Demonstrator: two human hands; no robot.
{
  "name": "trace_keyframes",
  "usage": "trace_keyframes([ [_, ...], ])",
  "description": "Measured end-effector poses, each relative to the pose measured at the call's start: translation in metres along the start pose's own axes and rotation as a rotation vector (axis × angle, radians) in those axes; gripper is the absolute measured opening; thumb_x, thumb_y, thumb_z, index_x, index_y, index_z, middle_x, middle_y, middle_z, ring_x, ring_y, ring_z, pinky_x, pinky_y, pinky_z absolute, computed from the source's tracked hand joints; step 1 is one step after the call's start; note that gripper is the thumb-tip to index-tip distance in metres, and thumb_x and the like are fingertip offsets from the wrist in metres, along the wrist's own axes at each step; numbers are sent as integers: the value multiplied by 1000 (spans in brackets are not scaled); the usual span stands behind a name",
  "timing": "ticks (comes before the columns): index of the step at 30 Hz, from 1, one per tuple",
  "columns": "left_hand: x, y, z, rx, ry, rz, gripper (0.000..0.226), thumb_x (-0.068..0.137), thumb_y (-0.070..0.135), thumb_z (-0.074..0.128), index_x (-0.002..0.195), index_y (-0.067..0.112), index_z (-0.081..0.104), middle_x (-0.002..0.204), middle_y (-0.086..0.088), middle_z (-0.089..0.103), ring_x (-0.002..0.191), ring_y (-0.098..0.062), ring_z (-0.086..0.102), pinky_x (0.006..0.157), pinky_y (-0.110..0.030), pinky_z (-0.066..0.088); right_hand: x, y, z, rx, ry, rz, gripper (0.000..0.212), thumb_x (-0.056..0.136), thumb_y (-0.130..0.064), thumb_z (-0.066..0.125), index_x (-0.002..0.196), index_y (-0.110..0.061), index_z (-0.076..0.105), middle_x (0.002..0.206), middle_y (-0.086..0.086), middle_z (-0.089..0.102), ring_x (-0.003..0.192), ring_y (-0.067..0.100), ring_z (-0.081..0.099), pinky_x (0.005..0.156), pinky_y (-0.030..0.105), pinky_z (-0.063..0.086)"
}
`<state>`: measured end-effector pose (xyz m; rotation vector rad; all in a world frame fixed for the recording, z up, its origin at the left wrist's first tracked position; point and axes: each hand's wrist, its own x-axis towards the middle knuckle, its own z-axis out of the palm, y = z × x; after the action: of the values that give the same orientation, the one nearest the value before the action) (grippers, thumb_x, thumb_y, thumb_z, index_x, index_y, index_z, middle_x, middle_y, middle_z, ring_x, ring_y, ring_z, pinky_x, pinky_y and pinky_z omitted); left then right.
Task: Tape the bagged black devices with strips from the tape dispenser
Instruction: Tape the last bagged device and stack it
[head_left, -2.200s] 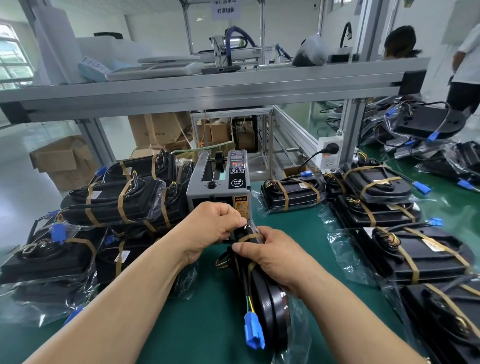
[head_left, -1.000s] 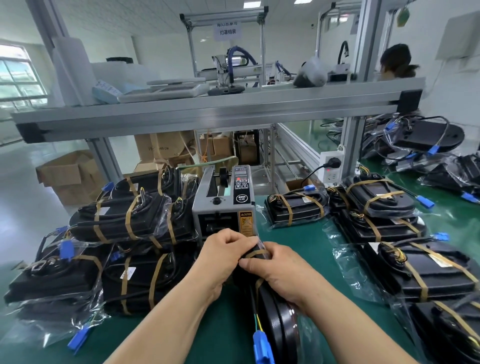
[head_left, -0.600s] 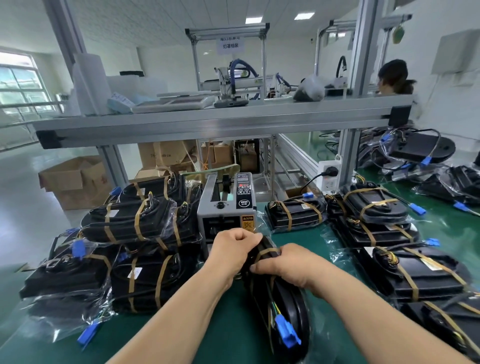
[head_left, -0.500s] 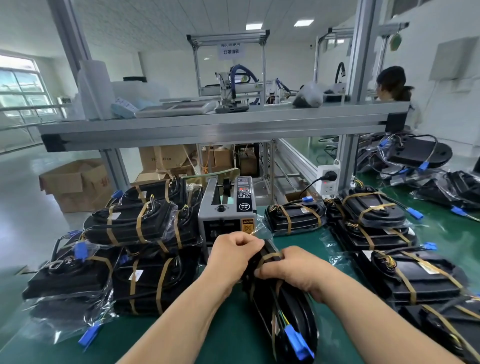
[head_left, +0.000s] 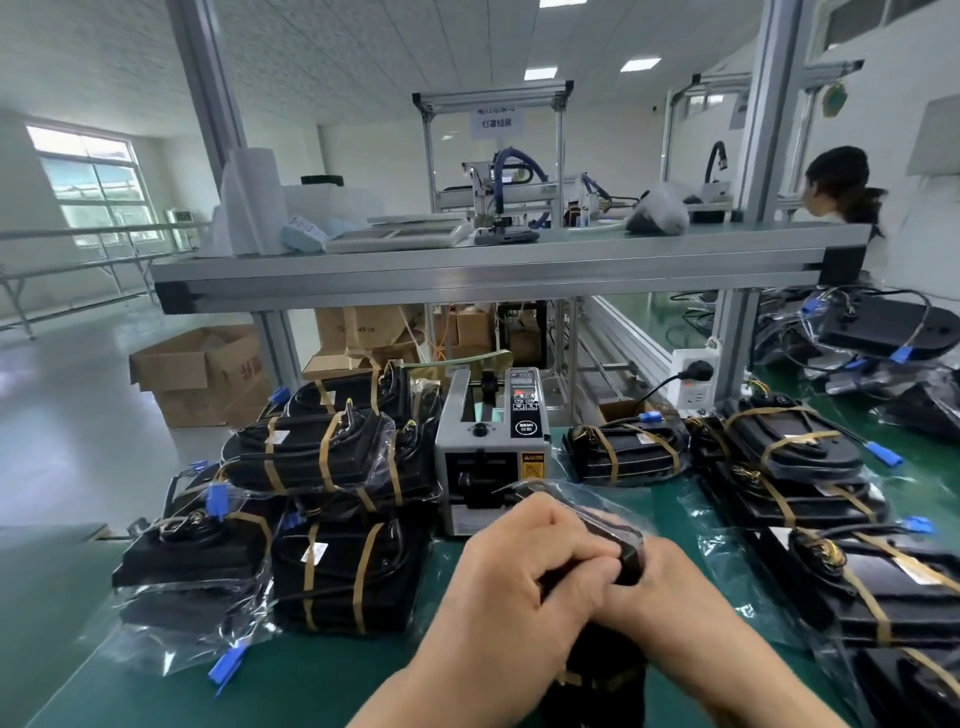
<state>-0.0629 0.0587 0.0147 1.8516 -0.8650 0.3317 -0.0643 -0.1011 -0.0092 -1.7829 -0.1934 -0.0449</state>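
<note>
One bagged black device (head_left: 615, 540) is held on edge above the green surface (head_left: 322, 675), directly in front of the tape dispenser (head_left: 491, 452) and apart from it. The left hand (head_left: 514, 577) is laid over the upper end of the device from the left; its fingers (head_left: 582, 574) are curled round the bag and grip it. The right hand (head_left: 675, 597) is closed on the same end from the right, with its fingertips hidden beneath the left fingers. The upper tip of the device protrudes just beyond both sets of fingers. The lower body extends toward the camera between the two forearms, where a tan tape band (head_left: 592, 675) is seen across it, blurred. A stack of taped devices (head_left: 332, 462) is located left of the dispenser — whether touching it or just beside it cannot be told. Further taped devices (head_left: 789, 452) are laid out along the right of the surface.
</note>
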Motion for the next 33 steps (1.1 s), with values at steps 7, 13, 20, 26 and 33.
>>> trace_keyframes([
  [7,44,-71,-25,-444,584,-833,17,91,18,67,77,12,73,58,3,57,47,-6,45,43,-18,35,-5,10,8,81,187,6,55,45,-51,78,100,-45,73,84,-4,78,77,11,75,65,19,55],
  [13,70,-136,-6,-805,495,-1264,32,97,23,62,67,13,56,40,5,49,31,-2,41,31,-11,27,-5,21,22,101,378,8,50,56,-34,89,103,-34,73,85,-21,75,78,-7,68,62,3,47],
  [20,91,-157,7,-934,644,-1280,27,94,21,67,71,11,57,39,4,53,35,-4,44,54,-17,35,-12,24,18,80,363,5,47,65,-21,91,105,-37,73,85,-23,74,78,-10,67,62,0,44],
  [26,97,-155,14,-837,741,-1192,23,94,11,55,73,15,44,59,0,42,22,-7,30,31,-10,30,-12,26,18,152,335,10,51,56,-30,84,106,-34,73,85,-16,76,75,-3,70,60,4,48],
  [33,68,-104,-1,-690,647,-945,21,87,8,67,68,12,60,56,2,52,44,-7,43,44,-20,34,-13,28,14,127,318,-16,59,47,-40,81,106,-43,71,91,-22,76,83,-8,69,66,0,45],
])
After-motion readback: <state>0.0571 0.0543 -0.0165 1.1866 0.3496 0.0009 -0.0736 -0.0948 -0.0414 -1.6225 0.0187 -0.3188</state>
